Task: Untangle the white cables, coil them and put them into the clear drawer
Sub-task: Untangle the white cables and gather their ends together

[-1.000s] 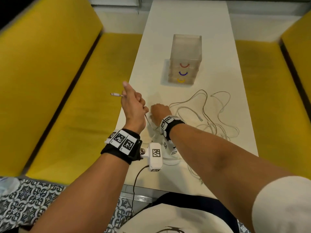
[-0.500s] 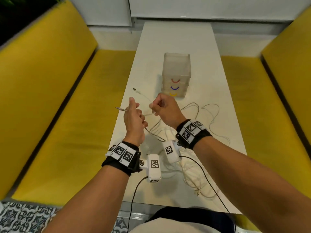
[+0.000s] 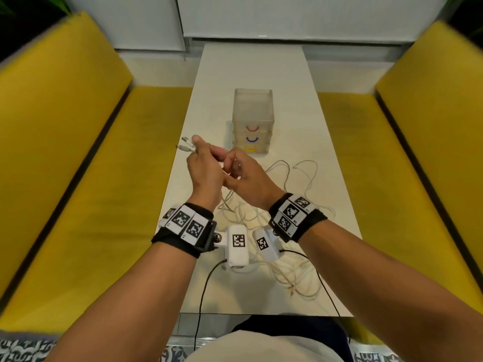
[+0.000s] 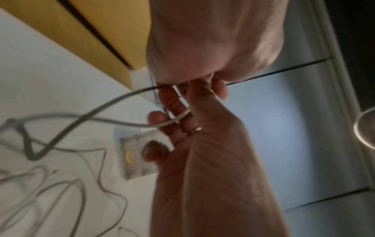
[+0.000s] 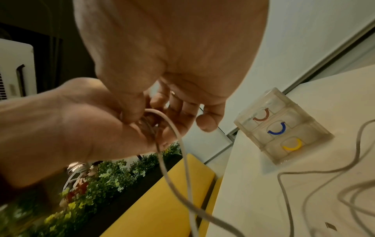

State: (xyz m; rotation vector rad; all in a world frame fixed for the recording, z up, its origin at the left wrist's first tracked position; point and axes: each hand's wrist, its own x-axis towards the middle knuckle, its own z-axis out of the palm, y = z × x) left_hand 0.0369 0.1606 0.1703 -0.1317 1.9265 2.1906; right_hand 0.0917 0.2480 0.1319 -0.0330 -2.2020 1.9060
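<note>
Several white cables [image 3: 285,178] lie tangled on the white table [image 3: 326,194], trailing toward its near edge [image 3: 295,278]. My left hand [image 3: 206,163] is raised above the table and grips two cable ends, whose connectors [image 3: 186,145] stick out to the left. My right hand [image 3: 244,175] meets it from the right, its fingers pinching the cable [image 4: 178,119] just below the left hand [image 4: 202,48]. Two strands [image 5: 178,152] hang from the hands. The clear drawer unit [image 3: 252,118] stands behind the hands, all drawers closed, with red, blue and yellow handles [image 5: 277,128].
Yellow benches run along both sides of the table [image 3: 78,178] [image 3: 392,178]. A white wall [image 3: 261,17] closes off the far end. Black camera leads [image 3: 203,288] hang from my wrists over the near table edge.
My right hand has brought its cable end over to the left hand, which now holds both connectors. Both hands have risen and come together. The view has tilted up.
</note>
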